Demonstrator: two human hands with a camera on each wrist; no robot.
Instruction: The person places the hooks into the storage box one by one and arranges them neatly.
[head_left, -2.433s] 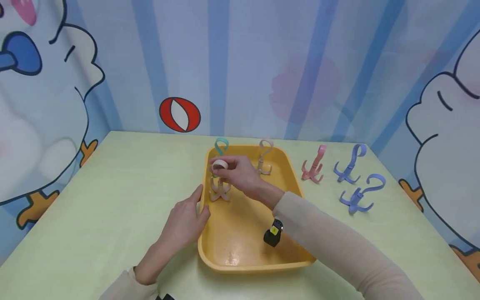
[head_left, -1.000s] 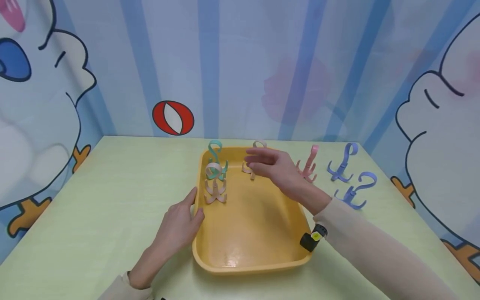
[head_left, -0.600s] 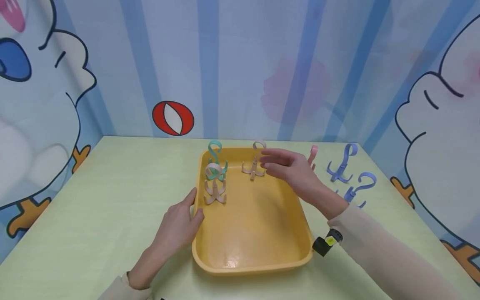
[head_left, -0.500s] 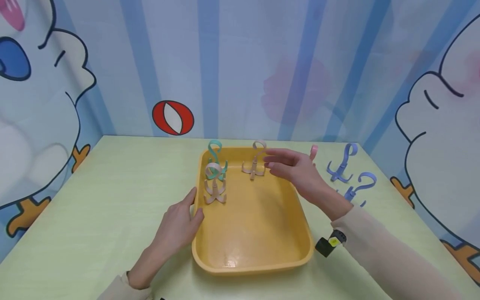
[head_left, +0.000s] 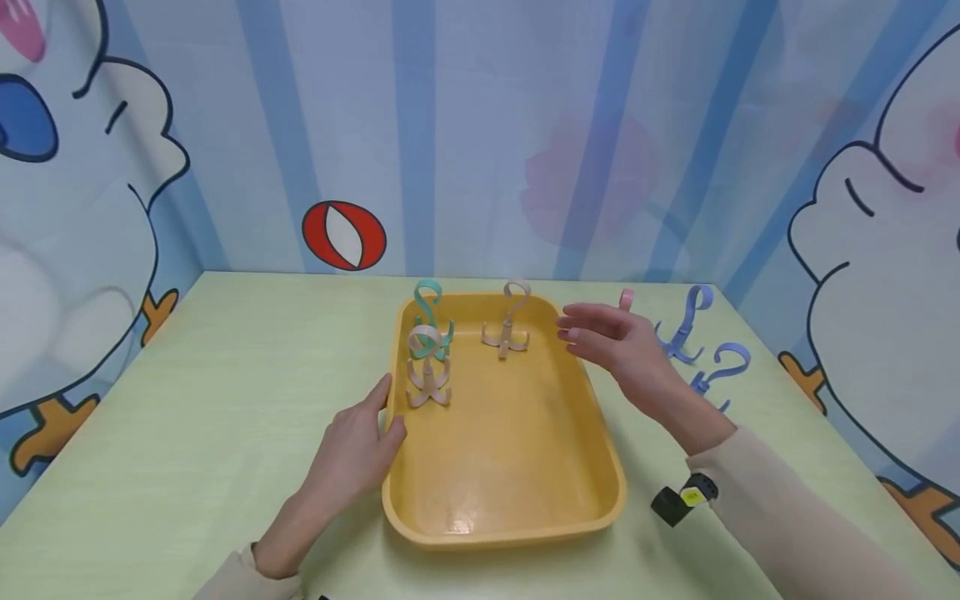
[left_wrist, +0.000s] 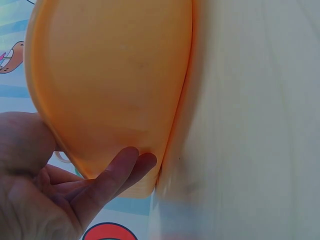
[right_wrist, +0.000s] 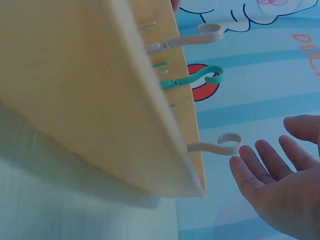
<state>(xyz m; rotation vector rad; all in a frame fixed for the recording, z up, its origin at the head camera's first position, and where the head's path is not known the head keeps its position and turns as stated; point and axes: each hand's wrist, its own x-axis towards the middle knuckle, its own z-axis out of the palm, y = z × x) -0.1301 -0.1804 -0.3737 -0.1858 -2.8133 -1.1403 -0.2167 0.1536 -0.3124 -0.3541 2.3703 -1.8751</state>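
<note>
My left hand [head_left: 352,458] holds the left side of a yellow plastic tray [head_left: 502,542], thumb over the rim and fingers along the outer wall, as the left wrist view shows. My right hand [head_left: 630,358] is over the tray's right rim with loosely bent fingers and nothing in them. Inside the tray stand a teal four-prong hanging hook [head_left: 427,302] at the back left, a beige hook [head_left: 429,383] in front of it, and another beige hook [head_left: 506,333] at the back right. The right wrist view shows the curved tops of all three above the rim.
Right of the tray, on the pale green table [head_left: 285,358], are a pink hook [head_left: 626,299], mostly hidden behind my right hand, and two blue hooks, one farther back [head_left: 684,325] and one nearer [head_left: 723,363]. A striped cartoon curtain [head_left: 480,150] rises behind the table.
My right hand has let go of the front beige hook at the tray's left and drawn away rightward, past the back beige hook to the right rim. My left hand keeps its hold.
</note>
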